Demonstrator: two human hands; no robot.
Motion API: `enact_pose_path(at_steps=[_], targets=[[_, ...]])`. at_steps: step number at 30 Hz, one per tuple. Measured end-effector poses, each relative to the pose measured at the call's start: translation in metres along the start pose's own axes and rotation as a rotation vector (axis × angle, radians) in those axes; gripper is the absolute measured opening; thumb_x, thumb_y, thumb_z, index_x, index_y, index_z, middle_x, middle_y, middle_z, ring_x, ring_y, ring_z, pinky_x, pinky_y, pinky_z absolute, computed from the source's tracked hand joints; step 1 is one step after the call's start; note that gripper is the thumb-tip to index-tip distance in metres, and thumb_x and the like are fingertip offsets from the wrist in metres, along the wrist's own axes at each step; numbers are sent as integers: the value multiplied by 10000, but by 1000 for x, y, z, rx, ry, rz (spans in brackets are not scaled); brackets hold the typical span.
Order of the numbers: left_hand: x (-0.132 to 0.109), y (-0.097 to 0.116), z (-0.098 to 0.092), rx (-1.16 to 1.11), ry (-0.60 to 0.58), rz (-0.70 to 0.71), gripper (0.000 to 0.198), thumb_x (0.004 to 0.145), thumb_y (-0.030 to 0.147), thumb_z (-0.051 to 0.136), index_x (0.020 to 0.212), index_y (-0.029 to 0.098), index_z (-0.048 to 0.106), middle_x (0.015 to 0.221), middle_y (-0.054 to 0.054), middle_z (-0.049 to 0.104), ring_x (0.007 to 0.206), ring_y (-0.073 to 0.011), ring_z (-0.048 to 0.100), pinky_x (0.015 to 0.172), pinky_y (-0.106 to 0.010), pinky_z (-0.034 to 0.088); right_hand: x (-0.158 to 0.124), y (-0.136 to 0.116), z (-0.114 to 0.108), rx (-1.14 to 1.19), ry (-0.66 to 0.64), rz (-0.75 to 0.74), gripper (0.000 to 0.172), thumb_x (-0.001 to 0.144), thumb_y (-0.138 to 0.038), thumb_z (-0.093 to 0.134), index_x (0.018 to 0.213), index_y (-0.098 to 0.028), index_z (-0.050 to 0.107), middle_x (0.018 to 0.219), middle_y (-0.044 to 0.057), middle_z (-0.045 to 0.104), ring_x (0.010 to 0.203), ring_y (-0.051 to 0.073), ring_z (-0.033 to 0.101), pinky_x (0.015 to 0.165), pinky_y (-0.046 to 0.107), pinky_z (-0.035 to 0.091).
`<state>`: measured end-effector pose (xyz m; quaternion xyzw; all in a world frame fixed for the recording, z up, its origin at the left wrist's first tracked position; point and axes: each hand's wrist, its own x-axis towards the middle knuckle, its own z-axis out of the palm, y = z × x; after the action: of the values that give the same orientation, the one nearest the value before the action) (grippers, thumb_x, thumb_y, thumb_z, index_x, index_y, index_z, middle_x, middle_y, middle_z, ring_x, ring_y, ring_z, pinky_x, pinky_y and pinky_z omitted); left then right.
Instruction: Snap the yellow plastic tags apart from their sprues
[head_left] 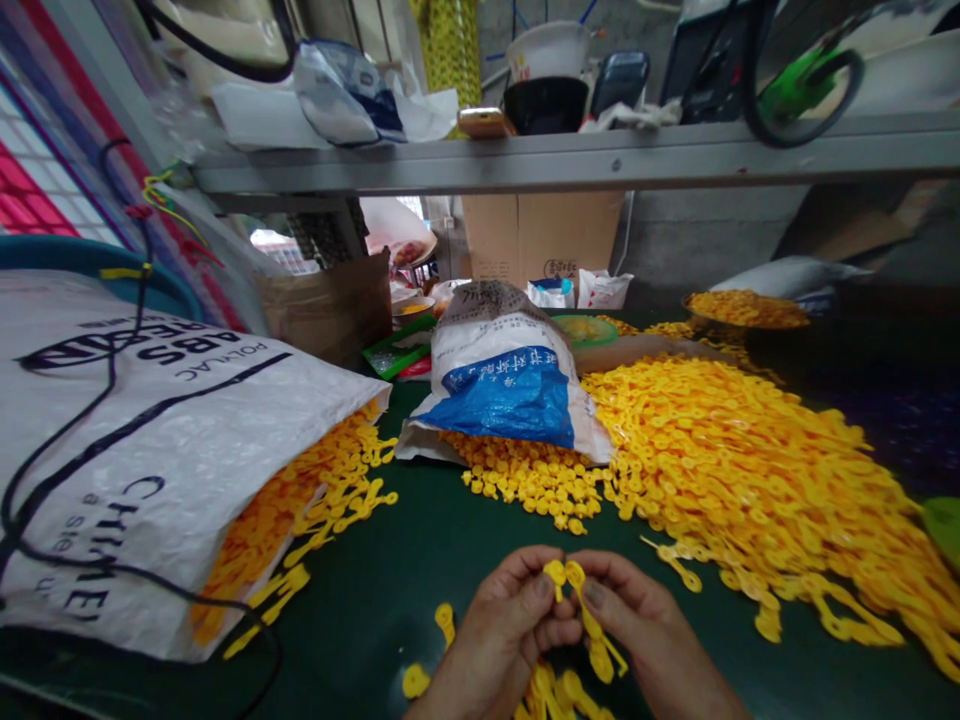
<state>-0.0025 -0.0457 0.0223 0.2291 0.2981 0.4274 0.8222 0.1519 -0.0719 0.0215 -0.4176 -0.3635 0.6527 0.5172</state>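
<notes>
Close together over the green tabletop, my two hands each pinch a small yellow plastic piece. My left hand (504,635) has its thumb and fingertips closed on a short piece with a round head (556,573). Between the thumb and fingers of my right hand (637,625) is a longer yellow piece (590,622), its lower end hanging down. The round heads of the two pieces are side by side, nearly touching. Below my hands lie several loose yellow pieces (559,695), partly hidden by my hands.
A large heap of yellow pieces (750,450) covers the right side. A blue and white sack (510,390) stands ahead, small yellow parts (547,480) at its mouth. At left, a white sack (150,430) spills yellow pieces, a black cable across it. A metal shelf (540,165) spans the back.
</notes>
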Motion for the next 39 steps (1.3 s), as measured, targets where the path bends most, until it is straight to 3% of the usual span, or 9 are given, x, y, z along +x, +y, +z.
enact_pose_path(at_steps=[5,12,39], targets=[[0,0,-1,-4,-6,-6,204,785,176,696,970,115,634,741,-52,650,659,-100,614,648,-220,549,1,0,4,40,29,9,236,796,-368,696,985,-226,694,903,35,731,848,204,666,791,303,501],[-1,1,1,-3,-3,-8,189,793,180,687,960,108,640,743,-55,648,660,-97,616,650,-209,546,3,2,2,-150,107,-56,249,784,-387,700,982,-235,707,934,32,731,892,206,656,804,279,505],[1,-2,-2,-6,6,18,231,753,208,732,954,129,649,811,-55,668,670,-102,628,656,-222,541,1,2,3,-524,67,-265,191,879,-304,569,1032,-288,683,950,25,671,919,207,631,813,255,486]])
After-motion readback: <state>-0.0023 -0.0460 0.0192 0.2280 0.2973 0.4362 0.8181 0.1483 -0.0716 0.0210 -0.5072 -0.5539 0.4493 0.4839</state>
